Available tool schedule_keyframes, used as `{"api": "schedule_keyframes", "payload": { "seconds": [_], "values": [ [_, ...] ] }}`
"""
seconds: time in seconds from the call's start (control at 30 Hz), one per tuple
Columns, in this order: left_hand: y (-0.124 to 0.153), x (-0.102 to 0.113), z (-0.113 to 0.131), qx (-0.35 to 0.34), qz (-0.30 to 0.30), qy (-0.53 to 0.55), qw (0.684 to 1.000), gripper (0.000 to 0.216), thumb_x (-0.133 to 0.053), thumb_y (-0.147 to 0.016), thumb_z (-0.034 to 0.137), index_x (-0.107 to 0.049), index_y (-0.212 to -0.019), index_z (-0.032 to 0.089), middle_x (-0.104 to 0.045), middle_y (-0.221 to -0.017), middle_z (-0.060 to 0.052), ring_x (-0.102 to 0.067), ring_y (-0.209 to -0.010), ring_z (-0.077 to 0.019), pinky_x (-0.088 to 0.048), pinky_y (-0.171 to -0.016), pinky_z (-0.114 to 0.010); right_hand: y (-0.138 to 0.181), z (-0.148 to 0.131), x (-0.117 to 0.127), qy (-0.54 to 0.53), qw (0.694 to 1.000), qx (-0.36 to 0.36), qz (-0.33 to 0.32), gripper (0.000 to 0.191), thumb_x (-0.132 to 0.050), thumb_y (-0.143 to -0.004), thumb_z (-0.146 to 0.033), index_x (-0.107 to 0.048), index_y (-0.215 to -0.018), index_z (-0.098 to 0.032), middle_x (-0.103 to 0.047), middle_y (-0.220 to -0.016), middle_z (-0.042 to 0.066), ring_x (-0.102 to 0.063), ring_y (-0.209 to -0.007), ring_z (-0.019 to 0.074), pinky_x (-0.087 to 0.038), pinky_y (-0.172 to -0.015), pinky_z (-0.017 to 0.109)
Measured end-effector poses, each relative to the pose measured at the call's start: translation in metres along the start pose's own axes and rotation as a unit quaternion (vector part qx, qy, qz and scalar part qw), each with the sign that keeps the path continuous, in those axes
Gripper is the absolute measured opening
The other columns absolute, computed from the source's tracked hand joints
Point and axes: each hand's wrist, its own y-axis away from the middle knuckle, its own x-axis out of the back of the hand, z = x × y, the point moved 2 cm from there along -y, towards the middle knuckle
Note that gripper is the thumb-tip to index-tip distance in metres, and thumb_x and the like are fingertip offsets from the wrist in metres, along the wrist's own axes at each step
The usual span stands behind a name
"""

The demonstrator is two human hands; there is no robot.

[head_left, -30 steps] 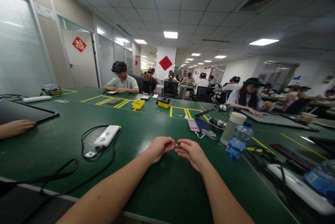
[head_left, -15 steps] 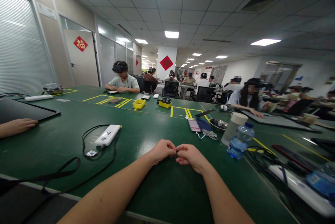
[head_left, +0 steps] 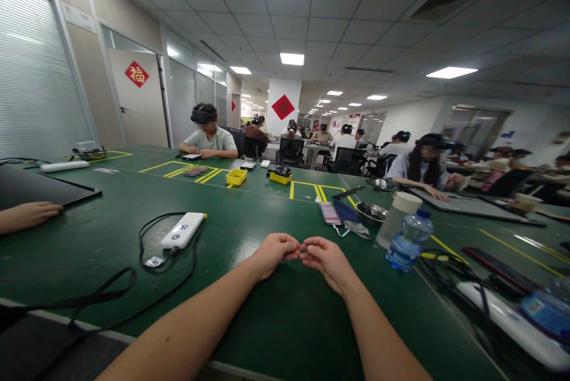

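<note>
My left hand (head_left: 278, 253) and my right hand (head_left: 324, 259) meet fingertip to fingertip over the green table (head_left: 294, 321), near the middle of the view. Each hand is closed in a pinch, thumb against fingers. Whatever lies between the fingertips is too small and too covered to name. A white power bank (head_left: 183, 230) with a black cable lies on the table left of my left hand. Beyond my right hand are a dark blue item (head_left: 345, 213) and a grey cloth (head_left: 357, 229).
At right stand a blue-capped water bottle (head_left: 408, 241), a pale lidded bottle (head_left: 398, 221) and a metal bowl (head_left: 371, 213). Two yellow trays (head_left: 236, 177) sit farther back. Another person's hand (head_left: 38, 215) rests at far left by a black panel. People sit around the tables.
My hands have shifted up very slightly, and their fingertips sit a little differently. A small dark spot seen between the fingers earlier no longer shows.
</note>
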Motion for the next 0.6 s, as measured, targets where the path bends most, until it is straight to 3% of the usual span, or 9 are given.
{"api": "schedule_keyframes", "payload": {
  "seconds": [0.13, 0.33, 0.5, 0.6],
  "values": [
    [-0.003, 0.0024, -0.0037, 0.039, -0.001, 0.037, 0.999, 0.024, -0.058, -0.076, 0.032, -0.061, -0.077, 0.008, -0.063, -0.074, -0.008, -0.06, -0.065, -0.011, -0.05, -0.071, -0.025, -0.0032, 0.0034, 0.0024, -0.012, 0.999, -0.039, 0.007, 0.025, -0.054, -0.078, -0.036, -0.056, -0.09, -0.014, -0.065, -0.091, 0.011, -0.066, -0.07, 0.0161, -0.053, -0.065, 0.03],
    [-0.005, 0.0038, -0.0096, 0.083, -0.014, 0.063, 0.994, 0.042, -0.045, -0.082, 0.047, -0.06, -0.079, 0.007, -0.064, -0.083, -0.013, -0.061, -0.065, -0.0115, -0.051, -0.07, -0.026, -0.0064, 0.0097, 0.0069, -0.021, 0.995, -0.093, 0.017, 0.042, -0.045, -0.08, -0.051, -0.056, -0.091, -0.012, -0.064, -0.087, 0.013, -0.066, -0.069, 0.0191, -0.052, -0.062, 0.033],
    [-0.0035, 0.0021, -0.0082, 0.06, -0.019, 0.031, 0.998, 0.028, -0.057, -0.078, 0.036, -0.06, -0.077, 0.008, -0.062, -0.076, -0.008, -0.06, -0.064, -0.01, -0.05, -0.069, -0.023, -0.0055, 0.0094, 0.0069, -0.008, 0.998, -0.07, 0.001, 0.024, -0.053, -0.075, -0.03, -0.057, -0.092, -0.013, -0.065, -0.088, 0.011, -0.067, -0.071, 0.0182, -0.052, -0.065, 0.032],
    [-0.0026, 0.0012, -0.0067, 0.055, -0.022, 0.027, 0.998, 0.027, -0.058, -0.077, 0.035, -0.061, -0.076, 0.008, -0.062, -0.074, -0.008, -0.059, -0.063, -0.0096, -0.049, -0.066, -0.022, -0.005, 0.0093, 0.0067, 0.0, 0.998, -0.068, 0.002, 0.023, -0.055, -0.07, -0.019, -0.057, -0.093, -0.013, -0.066, -0.088, 0.011, -0.067, -0.072, 0.0183, -0.052, -0.066, 0.031]
  ]
}}
